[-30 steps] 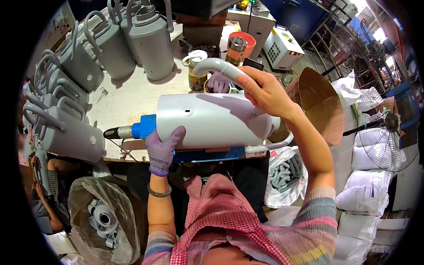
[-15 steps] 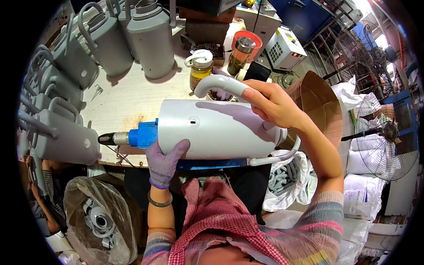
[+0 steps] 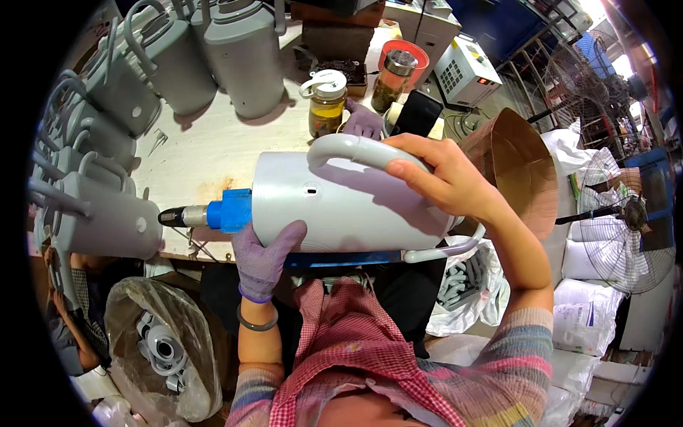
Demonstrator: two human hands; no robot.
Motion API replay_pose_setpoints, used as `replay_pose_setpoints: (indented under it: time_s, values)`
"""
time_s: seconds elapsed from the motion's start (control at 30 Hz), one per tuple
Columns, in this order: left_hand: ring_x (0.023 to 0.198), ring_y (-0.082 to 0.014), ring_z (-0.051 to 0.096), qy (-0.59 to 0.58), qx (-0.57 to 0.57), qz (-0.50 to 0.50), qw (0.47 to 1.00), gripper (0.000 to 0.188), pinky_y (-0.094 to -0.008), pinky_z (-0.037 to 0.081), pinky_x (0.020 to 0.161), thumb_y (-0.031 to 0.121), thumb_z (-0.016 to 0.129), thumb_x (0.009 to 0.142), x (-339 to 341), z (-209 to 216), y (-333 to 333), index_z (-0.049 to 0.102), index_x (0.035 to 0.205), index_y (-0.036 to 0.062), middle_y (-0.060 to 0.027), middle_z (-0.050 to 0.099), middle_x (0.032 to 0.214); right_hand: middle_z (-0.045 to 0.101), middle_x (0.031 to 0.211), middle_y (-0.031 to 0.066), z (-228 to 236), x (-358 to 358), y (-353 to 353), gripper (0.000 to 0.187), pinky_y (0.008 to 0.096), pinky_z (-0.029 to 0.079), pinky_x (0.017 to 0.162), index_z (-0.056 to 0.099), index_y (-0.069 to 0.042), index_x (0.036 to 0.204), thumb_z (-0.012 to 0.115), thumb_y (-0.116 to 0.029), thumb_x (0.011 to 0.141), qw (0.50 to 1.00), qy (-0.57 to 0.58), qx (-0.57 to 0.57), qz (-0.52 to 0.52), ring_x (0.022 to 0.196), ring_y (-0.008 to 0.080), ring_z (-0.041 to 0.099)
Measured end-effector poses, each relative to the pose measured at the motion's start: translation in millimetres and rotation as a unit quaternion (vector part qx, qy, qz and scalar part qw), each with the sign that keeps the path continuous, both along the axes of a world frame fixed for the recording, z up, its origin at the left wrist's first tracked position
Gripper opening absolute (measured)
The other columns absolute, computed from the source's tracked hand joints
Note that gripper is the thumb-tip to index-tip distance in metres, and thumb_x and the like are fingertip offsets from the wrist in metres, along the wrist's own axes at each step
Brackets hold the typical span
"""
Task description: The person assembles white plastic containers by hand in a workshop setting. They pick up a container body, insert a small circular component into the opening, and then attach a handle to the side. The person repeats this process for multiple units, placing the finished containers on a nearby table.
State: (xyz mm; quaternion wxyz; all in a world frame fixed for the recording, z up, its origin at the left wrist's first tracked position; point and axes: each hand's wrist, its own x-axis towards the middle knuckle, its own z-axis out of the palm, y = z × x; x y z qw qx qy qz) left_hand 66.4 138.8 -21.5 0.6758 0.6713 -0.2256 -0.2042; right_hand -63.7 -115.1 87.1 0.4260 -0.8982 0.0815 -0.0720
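Note:
A grey jug body [image 3: 348, 213] lies on its side across the front edge of the table, over a blue fixture. My left hand [image 3: 263, 260], in a purple glove, grips its base end, thumb on the wall and the other fingers largely hidden. In my bare right hand [image 3: 448, 174] is a curved grey handle [image 3: 338, 147], its free hooked end pointing left close above the jug's wall near a small slotted hole. Whether that end touches the wall I cannot tell. Left of the base, a power screwdriver [image 3: 192, 215] with a dark tip sits in a blue clamp [image 3: 236, 211].
Several grey jugs [image 3: 245, 64] line the table's left and back. Behind my work stand a white-lidded jar [image 3: 327, 107], a glass bottle [image 3: 393, 78], a phone [image 3: 416, 114] and a loose purple glove [image 3: 364, 121]. Bags of parts [image 3: 163, 349] [image 3: 466, 277] flank my lap; a fan [image 3: 626, 213] stands right.
My right hand has brought the handle down and slightly left, closer to the jug's wall. My left hand keeps its grip on the base end.

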Motion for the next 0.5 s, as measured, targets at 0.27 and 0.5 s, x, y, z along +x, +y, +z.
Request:
replay_pose_setpoints:
  time_s: [0.27,0.5]
  values:
    - [0.084,-0.0125,0.065,0.063,-0.028,-0.033,0.997,0.036,-0.0279,0.054,0.077,0.026,0.077,0.087,-4,-13,3,0.069,0.109,0.0001,-0.006,0.072,0.098,0.064,0.079,0.0197,16,17,9,0.04,0.0368,0.048,0.065,0.061,-0.002,0.117,0.06,-0.036,0.096,0.994,0.086,-0.049,0.041,0.067,0.0212,0.062]
    - [0.095,-0.0158,0.064,-0.154,-0.02,0.087,0.984,0.029,-0.0294,0.052,0.084,0.019,0.062,0.095,6,-32,68,0.064,0.117,0.0001,-0.0087,0.069,0.105,0.066,0.095,0.0269,37,38,42,0.037,0.0429,0.048,0.076,0.059,-0.003,0.12,0.06,-0.03,0.095,0.983,0.09,-0.16,0.004,0.086,0.0414,0.064]
